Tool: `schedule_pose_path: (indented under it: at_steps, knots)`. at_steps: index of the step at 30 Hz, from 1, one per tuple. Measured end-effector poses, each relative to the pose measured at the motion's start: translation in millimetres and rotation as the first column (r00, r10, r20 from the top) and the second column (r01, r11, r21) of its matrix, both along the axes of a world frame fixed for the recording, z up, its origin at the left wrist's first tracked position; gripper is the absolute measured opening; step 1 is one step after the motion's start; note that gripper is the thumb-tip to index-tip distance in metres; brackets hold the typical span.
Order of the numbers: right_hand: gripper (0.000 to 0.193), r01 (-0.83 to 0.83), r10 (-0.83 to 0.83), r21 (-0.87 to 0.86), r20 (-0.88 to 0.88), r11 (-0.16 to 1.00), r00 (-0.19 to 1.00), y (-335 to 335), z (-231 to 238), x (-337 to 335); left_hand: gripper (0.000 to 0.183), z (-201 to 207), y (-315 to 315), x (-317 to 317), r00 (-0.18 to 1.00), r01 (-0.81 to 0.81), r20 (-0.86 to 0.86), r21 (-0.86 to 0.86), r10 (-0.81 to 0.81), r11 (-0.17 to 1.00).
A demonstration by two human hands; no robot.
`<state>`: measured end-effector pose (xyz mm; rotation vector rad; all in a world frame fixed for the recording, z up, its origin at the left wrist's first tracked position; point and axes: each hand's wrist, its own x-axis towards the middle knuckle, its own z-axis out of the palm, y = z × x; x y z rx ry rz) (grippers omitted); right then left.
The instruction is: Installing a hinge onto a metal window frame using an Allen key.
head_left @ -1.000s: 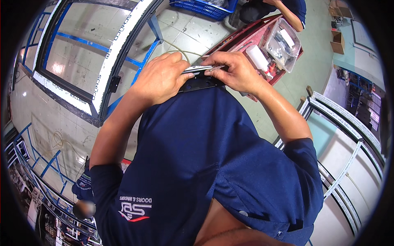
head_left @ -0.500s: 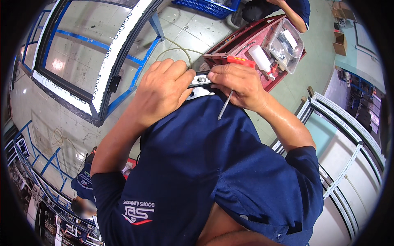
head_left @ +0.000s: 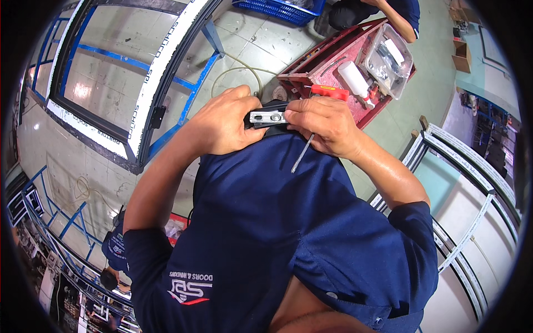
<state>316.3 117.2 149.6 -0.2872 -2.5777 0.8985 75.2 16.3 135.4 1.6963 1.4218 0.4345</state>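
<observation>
Metal hardware piece gripped by left hand and right hand; beyond, red tray with white bottle.

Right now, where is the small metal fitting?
In the head view, upper centre: the small metal fitting is pinched between the left hand and right hand, above the navy shirt.

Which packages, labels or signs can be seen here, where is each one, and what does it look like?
Clear plastic box: on the red cart, upper right, rectangular, small parts inside.
White squeeze bottle: lying on the cart beside the box.
Brown cardboard box: on the floor, far right.
Blue plastic crate: top edge, latticed.
Protective film with print: white strip along the frame.
</observation>
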Motion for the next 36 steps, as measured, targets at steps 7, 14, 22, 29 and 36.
schedule_pose_path:
  at_steps: [7,14,22,29,36]
  knots:
    - [0.022,-0.005,0.005,0.031,0.013,1.0,1.0,9,23,-5,0.04,12,6,-1,0.997,-0.039,-0.056,0.333,0.061,0.942]
    - [0.026,-0.077,0.051,0.281,0.098,0.957,0.994,9,32,-3,0.042,18,7,1,0.989,-0.047,-0.101,0.451,0.104,0.891]
    - [0.028,-0.049,0.025,0.265,0.092,0.963,0.995,8,33,-8,0.041,18,6,-2,0.989,-0.065,-0.096,0.417,0.115,0.906]
    - [0.023,0.032,-0.045,0.12,0.102,0.992,0.994,6,35,-13,0.045,19,7,-3,0.989,-0.072,-0.089,0.401,0.117,0.913]
    - [0.027,0.057,-0.062,0.028,0.2,0.998,0.978,4,40,-14,0.044,17,8,-3,0.989,-0.063,-0.1,0.382,0.109,0.922]
